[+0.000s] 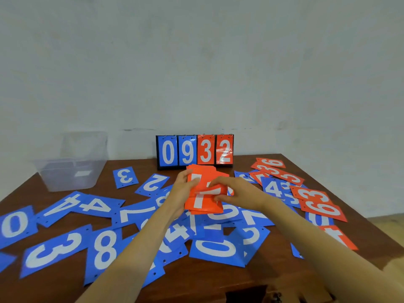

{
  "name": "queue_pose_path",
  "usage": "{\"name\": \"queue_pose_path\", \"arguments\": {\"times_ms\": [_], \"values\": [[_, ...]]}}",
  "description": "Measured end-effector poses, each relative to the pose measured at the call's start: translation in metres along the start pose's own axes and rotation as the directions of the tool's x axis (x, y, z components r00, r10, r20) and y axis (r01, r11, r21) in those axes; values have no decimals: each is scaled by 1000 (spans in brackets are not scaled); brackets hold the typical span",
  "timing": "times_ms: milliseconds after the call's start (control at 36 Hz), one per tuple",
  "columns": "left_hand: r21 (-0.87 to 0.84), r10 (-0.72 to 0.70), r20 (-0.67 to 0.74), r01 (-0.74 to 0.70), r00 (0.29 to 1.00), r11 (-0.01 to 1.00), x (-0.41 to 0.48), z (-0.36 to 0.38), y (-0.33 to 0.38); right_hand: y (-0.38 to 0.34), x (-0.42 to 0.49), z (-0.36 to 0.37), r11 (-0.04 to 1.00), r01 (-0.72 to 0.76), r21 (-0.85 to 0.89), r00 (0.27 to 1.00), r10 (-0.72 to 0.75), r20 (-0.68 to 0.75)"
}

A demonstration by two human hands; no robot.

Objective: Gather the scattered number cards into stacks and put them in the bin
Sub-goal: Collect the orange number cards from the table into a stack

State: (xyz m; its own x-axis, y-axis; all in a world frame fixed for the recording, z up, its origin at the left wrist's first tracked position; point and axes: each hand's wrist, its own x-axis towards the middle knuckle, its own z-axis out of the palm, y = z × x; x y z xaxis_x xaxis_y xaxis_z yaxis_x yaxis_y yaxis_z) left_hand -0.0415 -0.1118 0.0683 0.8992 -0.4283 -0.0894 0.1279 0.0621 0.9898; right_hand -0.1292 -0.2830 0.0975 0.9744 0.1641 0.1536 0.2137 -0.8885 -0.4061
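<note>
Two hands meet over the middle of the desk (218,278) on one stack of orange cards (197,202). The left hand (182,190) cups the stack's left edge from beneath, likely to keep the edges square; the right hand (235,190) pinches a curling top card (209,192) down onto it, probably seating it. The stack's long axis runs away from the person, its far end tipped toward the scoreboard (194,152) beyond the hands, its top digit reading upright. Blue cards (65,248) lie scattered below and left of the left hand; loose orange cards (314,197) lie right of the right hand. The clear bin (72,171) sits far left of the left hand.
</note>
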Motion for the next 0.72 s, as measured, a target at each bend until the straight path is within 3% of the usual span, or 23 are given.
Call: {"name": "queue_pose_path", "arguments": {"times_ms": [222, 389, 528, 722], "values": [[-19, 23, -18, -24, 1000, 1000, 5, -8, -10, 6, 5, 9, 1000, -30, 0, 986, 29, 166], [-58, 50, -86, -55, 995, 997, 16, -5, -16, 18, 11, 24, 943, -184, 279, 978, 203, -41], [-55, 59, -108, -65, 992, 996, 25, 2, -19, 33, 21, 34, 926, -245, 286, 968, 252, 13], [-31, 23, -102, -26, 995, 999, 45, 13, -26, 48, 48, 49, 966, -167, 198, 986, 168, 13]]}}
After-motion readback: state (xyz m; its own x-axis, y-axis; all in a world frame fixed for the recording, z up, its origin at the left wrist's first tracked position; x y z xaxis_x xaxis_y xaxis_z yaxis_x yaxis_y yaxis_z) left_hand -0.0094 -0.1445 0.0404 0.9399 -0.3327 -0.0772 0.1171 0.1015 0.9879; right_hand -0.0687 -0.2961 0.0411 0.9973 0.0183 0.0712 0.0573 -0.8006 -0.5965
